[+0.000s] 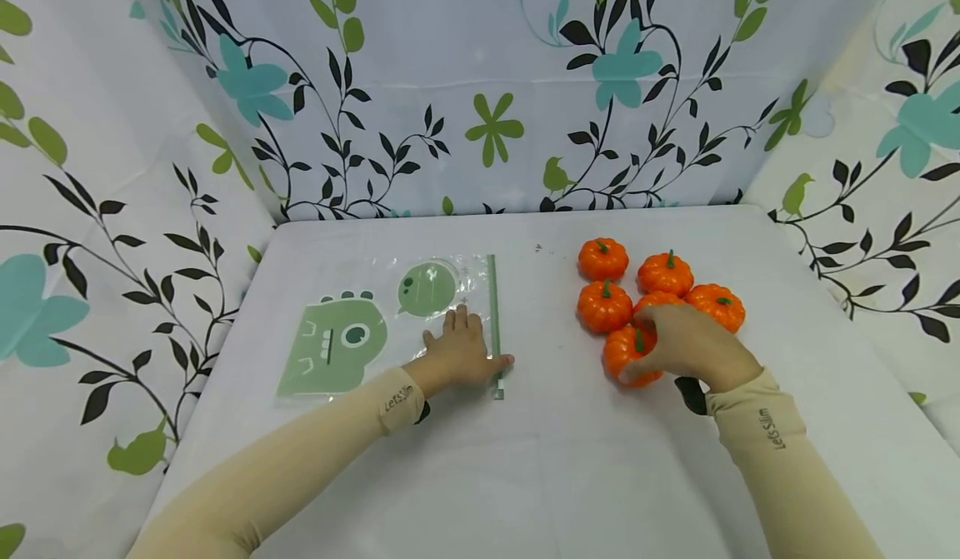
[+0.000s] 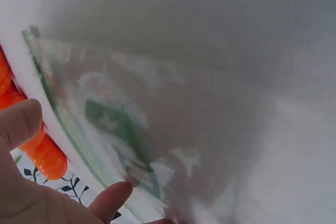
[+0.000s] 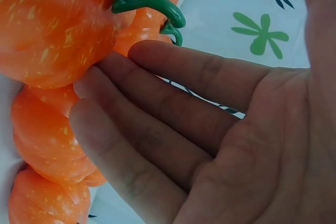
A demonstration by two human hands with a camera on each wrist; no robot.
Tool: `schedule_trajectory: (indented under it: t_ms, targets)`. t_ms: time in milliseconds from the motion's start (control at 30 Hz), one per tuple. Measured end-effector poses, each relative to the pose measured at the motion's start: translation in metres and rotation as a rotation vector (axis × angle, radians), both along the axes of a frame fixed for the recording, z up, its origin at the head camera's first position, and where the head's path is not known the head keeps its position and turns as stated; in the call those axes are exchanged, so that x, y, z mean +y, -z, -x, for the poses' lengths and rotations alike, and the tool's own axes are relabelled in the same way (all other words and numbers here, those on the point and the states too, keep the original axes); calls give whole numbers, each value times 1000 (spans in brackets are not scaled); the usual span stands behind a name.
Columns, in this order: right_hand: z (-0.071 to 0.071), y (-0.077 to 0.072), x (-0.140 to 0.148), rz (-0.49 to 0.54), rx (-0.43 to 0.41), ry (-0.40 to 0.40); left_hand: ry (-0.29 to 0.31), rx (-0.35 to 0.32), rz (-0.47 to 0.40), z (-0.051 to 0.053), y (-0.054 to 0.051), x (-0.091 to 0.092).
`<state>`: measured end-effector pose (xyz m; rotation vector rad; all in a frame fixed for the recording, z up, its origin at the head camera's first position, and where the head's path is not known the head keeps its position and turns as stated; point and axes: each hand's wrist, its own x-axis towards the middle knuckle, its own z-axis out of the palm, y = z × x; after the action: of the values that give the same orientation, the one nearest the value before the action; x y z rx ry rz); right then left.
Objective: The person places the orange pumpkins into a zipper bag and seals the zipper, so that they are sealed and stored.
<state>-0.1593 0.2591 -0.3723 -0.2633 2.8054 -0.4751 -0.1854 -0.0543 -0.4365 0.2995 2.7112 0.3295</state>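
Note:
A clear zip bag [image 1: 480, 292] with a green dinosaur print lies flat on the left of the table. My left hand [image 1: 459, 351] rests on its right part near the green zip strip, fingers spread. Several small orange pumpkins with green stems sit in a cluster on the right. My right hand [image 1: 693, 342] is at the nearest pumpkin [image 1: 626, 352], its thumb and fingers about it. In the right wrist view, the fingers [image 3: 157, 93] reach out fairly straight beside a pumpkin [image 3: 52, 24]; whether they touch it is hard to tell. Another pumpkin [image 1: 658, 299] is partly hidden behind this hand.
The white table [image 1: 487, 484] has a patterned curtain [image 1: 450, 84] of leaves and flowers behind it and at both sides. Between the bag and the cluster runs a strip of white tabletop. Other pumpkins [image 1: 603, 259] stand at the back of the cluster.

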Motion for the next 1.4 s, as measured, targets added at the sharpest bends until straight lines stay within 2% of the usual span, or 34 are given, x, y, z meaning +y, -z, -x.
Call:
schedule_trajectory:
  t_ms: [200,467,600,767,1000,1167,1400]
  targets:
    - [1,5,-2,-20,3,-16,-2,77,45,-2,7,2]
    - [2,11,-3,-61,18,-54,5,107,27,-3,8,-3]
    - [1,11,-4,-85,17,-54,19,173,30,-1,9,-7]
    - [0,12,-7,-91,26,-58,74,289,43,0,10,-11]
    - [-1,11,-9,-34,34,-121,124,400,55,2,12,-16]
    - [0,7,-16,28,52,-172,101,462,-23,4,9,-21]
    - [7,4,-38,172,89,-137,42,563,-175,5,6,-29]
